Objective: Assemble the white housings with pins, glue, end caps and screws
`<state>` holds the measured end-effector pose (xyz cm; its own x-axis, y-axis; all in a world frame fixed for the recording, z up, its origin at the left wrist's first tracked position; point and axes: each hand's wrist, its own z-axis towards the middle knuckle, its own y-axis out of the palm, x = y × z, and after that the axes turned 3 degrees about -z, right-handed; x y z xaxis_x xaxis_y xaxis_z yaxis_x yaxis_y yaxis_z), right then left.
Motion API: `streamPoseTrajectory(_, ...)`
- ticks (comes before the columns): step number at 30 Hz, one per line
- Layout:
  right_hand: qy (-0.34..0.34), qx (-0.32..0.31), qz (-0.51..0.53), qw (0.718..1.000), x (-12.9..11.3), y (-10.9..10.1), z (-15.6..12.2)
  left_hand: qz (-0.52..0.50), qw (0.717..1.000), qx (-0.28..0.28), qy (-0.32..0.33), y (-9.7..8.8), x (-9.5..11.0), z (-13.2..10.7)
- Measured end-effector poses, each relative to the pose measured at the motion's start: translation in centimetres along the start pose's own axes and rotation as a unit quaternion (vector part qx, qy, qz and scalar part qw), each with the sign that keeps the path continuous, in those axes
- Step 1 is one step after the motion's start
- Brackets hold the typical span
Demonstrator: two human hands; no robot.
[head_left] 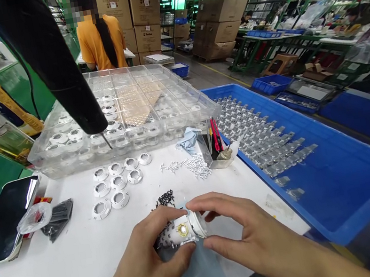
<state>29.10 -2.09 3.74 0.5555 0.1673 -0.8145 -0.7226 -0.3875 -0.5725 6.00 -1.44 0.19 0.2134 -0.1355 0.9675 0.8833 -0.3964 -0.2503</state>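
At the front of the table my left hand (155, 253) is closed on a small white plastic part (183, 230) with a yellow-rimmed round spot on its side. My right hand (240, 229) pinches a white ring-shaped cover (198, 224) at that part's right end, thumb below and fingers above. The cover lies against the part; whether it is fastened cannot be seen. Small black screws (166, 200) lie in a pile just behind my left hand, partly hidden by it. Several matching white ring covers (120, 199) rest in loose rows farther back.
A black electric screwdriver (78, 100) hangs at upper left, its bit over the clear divided tray (129, 146). White screws (197, 166) lie beside a small tool box (223, 162). A blue bin (342, 196) of metal parts stands right. A phone (3, 223) lies left. A person (92, 42) sits beyond.
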Motion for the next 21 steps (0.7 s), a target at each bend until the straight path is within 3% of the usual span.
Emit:
streamPoseTrajectory(10, 0.020, -0.013, 0.002, 1.000, 0.06, -0.16, -0.05, 0.019, 0.999, -0.044, 0.013, -0.55, 0.13, 0.04)
streamPoseTrajectory(15, -0.005, -0.032, 0.022, 0.999, 0.47, -0.05, 0.12, 0.002, 0.999, -0.030, 0.023, -0.53, -0.13, -0.12)
streamPoseTrajectory(21, -0.038, 0.002, 0.038, 0.999, 0.34, 0.51, 0.38, -0.039, 0.999, -0.023, -0.015, -0.40, -0.08, -0.36)
